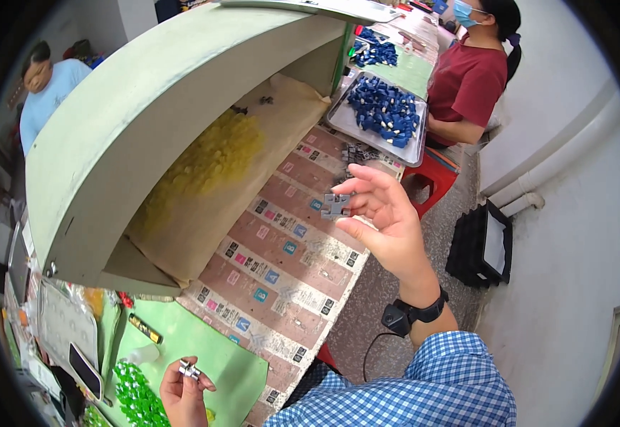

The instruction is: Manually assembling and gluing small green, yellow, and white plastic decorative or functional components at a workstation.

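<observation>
My right hand is raised over the table's right edge, thumb and fingers closed on a flat grey metal-looking piece with notched edges. Down at the lower left, my left hand pinches a small shiny silver-grey part between thumb and fingers; its exact kind is too small to make out. Beside that hand lies a heap of bright green translucent pieces on a green mat. More dark grey parts lie on the table beyond my right hand.
A pale green hood arches over a heap of yellow pieces. A metal tray of blue-and-white pieces stands near a person in a maroon shirt. A red stool, a black crate and a phone are around.
</observation>
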A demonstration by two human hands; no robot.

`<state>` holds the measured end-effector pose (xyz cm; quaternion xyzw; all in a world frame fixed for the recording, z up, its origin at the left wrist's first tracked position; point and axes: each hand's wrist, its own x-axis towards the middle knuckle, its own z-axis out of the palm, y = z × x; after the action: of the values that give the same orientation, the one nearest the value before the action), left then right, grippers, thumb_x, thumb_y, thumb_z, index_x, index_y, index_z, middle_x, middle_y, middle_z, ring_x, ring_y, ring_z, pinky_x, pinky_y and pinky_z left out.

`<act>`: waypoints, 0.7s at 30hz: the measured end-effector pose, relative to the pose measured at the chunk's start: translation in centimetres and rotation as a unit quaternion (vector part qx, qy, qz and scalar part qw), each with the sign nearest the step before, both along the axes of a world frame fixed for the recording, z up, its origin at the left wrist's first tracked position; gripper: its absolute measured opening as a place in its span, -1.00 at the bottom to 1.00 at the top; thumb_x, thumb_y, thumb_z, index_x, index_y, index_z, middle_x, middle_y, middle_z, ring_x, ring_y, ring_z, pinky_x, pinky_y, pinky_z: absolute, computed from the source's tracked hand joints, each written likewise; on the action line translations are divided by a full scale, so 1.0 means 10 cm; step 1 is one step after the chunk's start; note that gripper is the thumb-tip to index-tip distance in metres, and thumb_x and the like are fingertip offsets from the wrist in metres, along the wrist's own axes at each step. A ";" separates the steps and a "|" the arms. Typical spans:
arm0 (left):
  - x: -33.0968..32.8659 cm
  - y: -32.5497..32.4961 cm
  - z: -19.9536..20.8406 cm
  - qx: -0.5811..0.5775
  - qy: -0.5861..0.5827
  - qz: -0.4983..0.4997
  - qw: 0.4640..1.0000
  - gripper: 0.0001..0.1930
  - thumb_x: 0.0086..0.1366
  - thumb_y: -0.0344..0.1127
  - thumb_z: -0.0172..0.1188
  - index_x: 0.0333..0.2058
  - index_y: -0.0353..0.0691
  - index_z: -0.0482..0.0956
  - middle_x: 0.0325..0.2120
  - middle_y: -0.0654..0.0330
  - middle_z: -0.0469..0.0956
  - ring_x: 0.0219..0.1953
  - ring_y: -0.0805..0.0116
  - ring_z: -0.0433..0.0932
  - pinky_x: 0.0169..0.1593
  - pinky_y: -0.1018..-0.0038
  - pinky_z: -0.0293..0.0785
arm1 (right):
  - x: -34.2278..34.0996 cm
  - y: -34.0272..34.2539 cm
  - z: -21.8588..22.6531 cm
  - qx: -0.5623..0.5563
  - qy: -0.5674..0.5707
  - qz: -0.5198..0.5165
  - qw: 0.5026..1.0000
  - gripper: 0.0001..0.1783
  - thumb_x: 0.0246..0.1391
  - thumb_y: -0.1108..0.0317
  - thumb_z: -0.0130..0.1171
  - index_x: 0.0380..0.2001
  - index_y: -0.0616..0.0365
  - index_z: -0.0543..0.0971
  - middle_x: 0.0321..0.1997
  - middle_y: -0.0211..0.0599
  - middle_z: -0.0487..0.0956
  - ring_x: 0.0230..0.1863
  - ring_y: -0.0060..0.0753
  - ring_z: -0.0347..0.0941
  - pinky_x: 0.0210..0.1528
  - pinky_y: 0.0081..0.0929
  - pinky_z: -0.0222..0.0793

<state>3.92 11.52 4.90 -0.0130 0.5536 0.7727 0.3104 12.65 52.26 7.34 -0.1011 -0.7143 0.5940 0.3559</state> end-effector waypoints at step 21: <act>-0.23 0.68 -0.06 -0.014 0.083 -0.073 0.994 -0.66 0.27 -0.35 0.07 -0.04 -0.44 0.35 -0.47 0.17 0.48 -0.47 0.48 0.45 -0.39 0.58 0.42 | -0.05 -0.49 0.05 -0.033 0.101 0.138 0.985 -0.42 -0.17 0.80 0.08 0.00 0.23 0.34 -0.26 -0.36 0.37 -0.09 -0.44 0.40 0.00 -0.49 0.35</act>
<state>1.64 18.31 4.27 0.0872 0.5877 0.7387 0.3183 12.17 47.35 7.86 0.0472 -0.6615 0.6679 0.3378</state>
